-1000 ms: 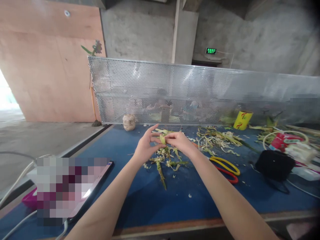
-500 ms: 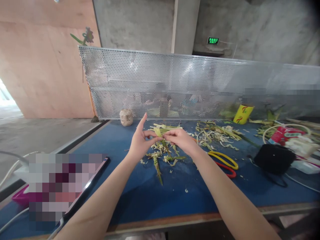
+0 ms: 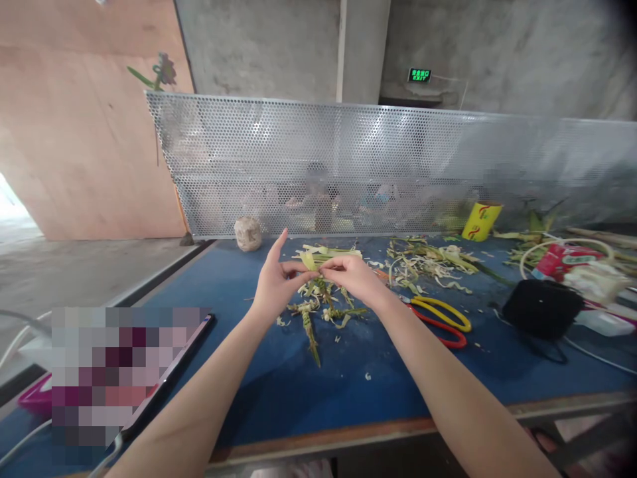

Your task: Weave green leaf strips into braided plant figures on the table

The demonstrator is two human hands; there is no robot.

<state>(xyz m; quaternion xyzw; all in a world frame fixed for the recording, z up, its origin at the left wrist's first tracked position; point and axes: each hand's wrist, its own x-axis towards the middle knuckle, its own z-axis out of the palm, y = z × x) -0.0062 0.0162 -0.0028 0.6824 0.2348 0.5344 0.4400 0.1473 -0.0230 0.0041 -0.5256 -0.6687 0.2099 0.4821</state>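
Note:
My left hand (image 3: pixel 283 279) pinches a pale green leaf strip (image 3: pixel 309 260) between thumb and finger, the thumb or a finger of it pointing up. Close against it, my right hand (image 3: pixel 348 273) pinches the same strip from the other side, fingertips nearly touching. Just below the fingers lie woven green leaf pieces (image 3: pixel 309 332) with pointed ends, on the blue table (image 3: pixel 279 405). Behind the hands rests a small pile of flat cut strips (image 3: pixel 338 252). Where the fingertips meet, the strip's end is hidden.
Scissors with yellow and red handles (image 3: pixel 448 317) lie right of my right forearm. Leaf scraps (image 3: pixel 432 262), a yellow roll (image 3: pixel 482 222) and a black pouch (image 3: pixel 542 309) sit farther right. A tablet (image 3: pixel 169 378) is at left. A perforated metal screen (image 3: pixel 298 146) stands behind, with a beige lump (image 3: pixel 247 234) before it.
The view has shifted slightly, so everything sits a little further left. Both hands keep their pinch on the leaf strip, with hardly any movement.

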